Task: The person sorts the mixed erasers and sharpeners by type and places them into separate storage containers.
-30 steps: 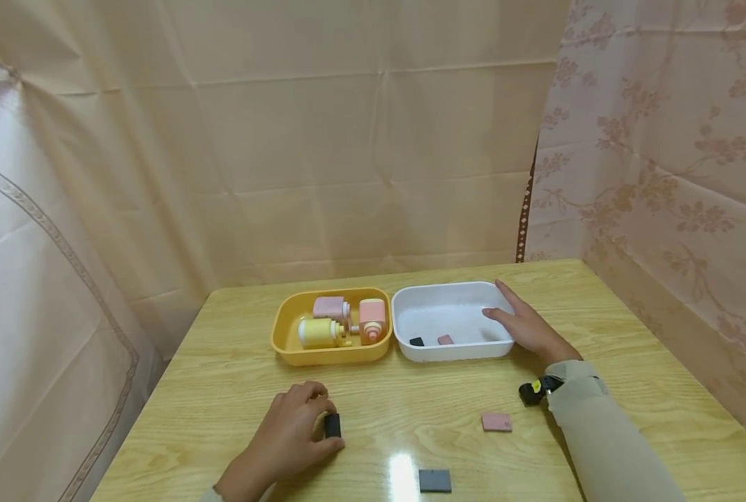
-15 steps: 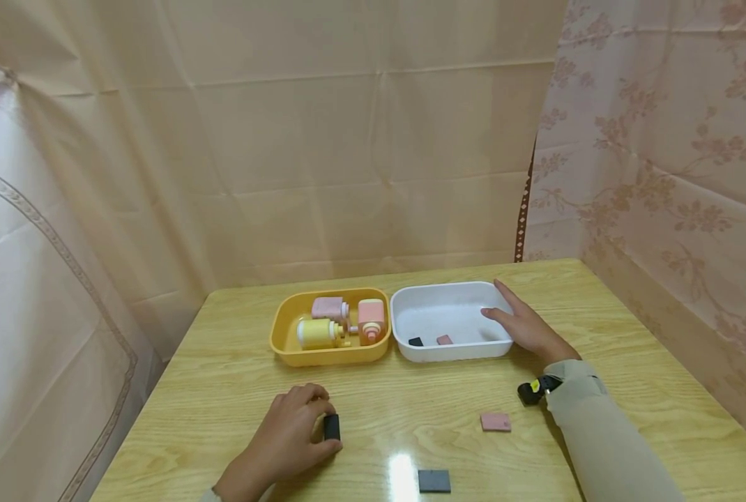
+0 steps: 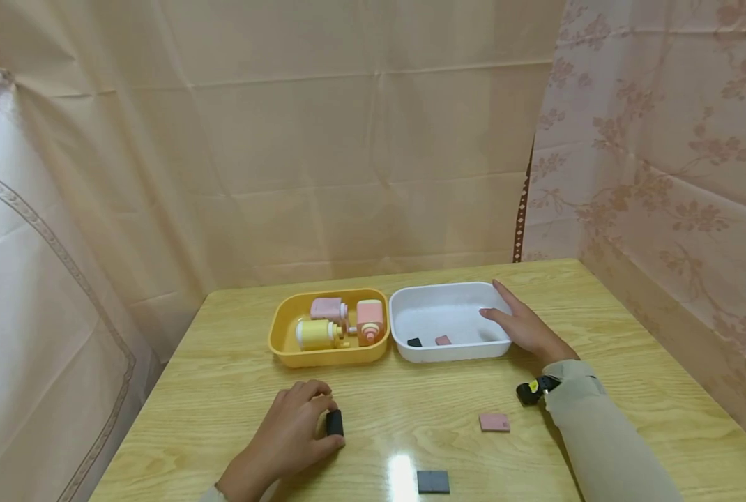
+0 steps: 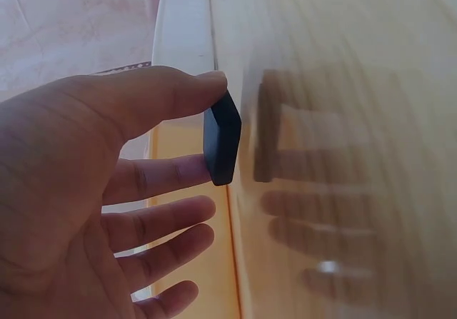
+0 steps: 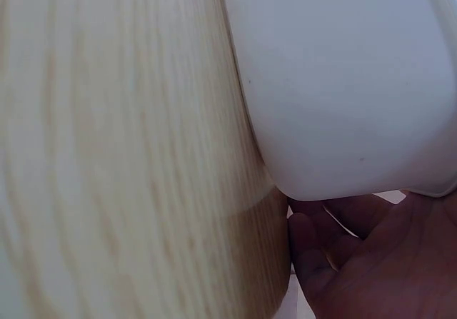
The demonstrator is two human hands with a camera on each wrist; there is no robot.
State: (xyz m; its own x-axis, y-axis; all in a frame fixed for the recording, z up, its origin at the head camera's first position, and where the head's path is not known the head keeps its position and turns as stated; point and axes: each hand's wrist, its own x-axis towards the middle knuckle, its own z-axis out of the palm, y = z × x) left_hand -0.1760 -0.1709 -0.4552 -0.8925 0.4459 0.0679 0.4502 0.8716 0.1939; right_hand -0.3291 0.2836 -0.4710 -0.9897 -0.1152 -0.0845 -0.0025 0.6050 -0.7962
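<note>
While the left hand (image 3: pixel 294 425) pinches the black block (image 3: pixel 335 423) by its two ends, between thumb and one finger, the other three fingers are free; the block seems, by the gap to its reflection in the left wrist view, to be just above the table (image 3: pixel 222 369); for such a small, smooth piece, I judge that an even pressure is better than a strong one, because a hard squeeze could make it turn; the right hand (image 3: pixel 526 328) holds the right end of the white tray (image 3: pixel 457 314), its thumb over the rim, and this grip should be steady without tilting the tray.

In the white tray, near its front wall, lie a small black piece (image 3: pixel 414 342) and a small pink piece (image 3: pixel 443 340); the yellow tray (image 3: pixel 329 359), just beside it, contains a yellow bottle (image 3: pixel 316 335), a pink bottle (image 3: pixel 369 315) and a lilac bottle (image 3: pixel 327 309).
</note>
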